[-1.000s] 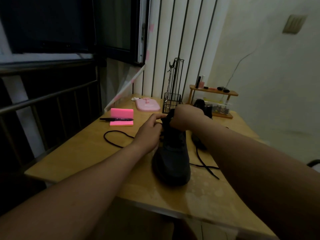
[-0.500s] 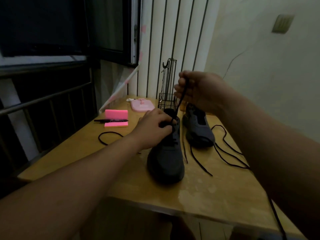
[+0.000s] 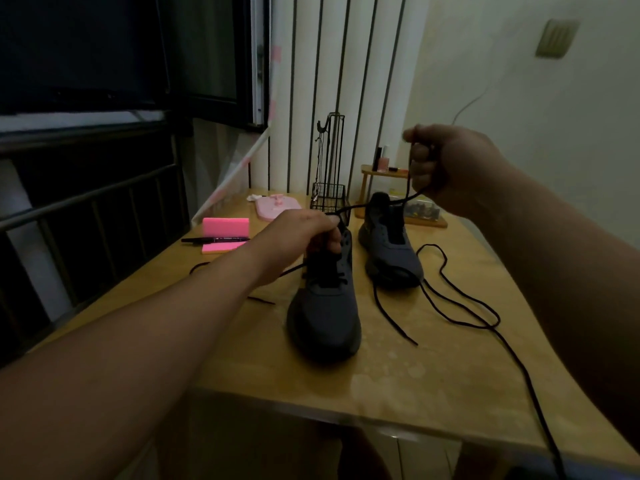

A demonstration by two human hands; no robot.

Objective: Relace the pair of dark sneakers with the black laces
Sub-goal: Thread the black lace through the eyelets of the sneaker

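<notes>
Where the dim light allows a count, items run as follows.

Table (image 3: 433,375): wooden, near edge crossing the lower frame, right corner cut off. Bare top lies between the sneakers' toes and that edge.

Near sneaker (image 3: 323,306): dark, upright on its sole at table centre, long axis front to back, toe towards the person. Its collar is hidden behind the left hand.

Far sneaker (image 3: 391,251): same pose, just behind and right of the first, toe angled slightly right, apart from it.

Right hand (image 3: 446,168): raised above the far sneaker, fingers curled round the held lace (image 3: 381,204). It hides part of the wooden shelf (image 3: 377,171) at the wall.

Left hand (image 3: 304,233): at the near sneaker's top eyelets, fingers curled, pinching the same lace, which stretches taut between the two hands.

Loose lace (image 3: 460,306): loops on the table right of the far sneaker, then runs off the near right corner, cut off by the frame. Whether it joins the held lace cannot be told.

Wire rack (image 3: 329,192): upright at the back edge.

Pink block (image 3: 225,226): back left, black marker (image 3: 214,240) touching its front.

Lace end (image 3: 201,268): left, partly hidden by the forearm.
</notes>
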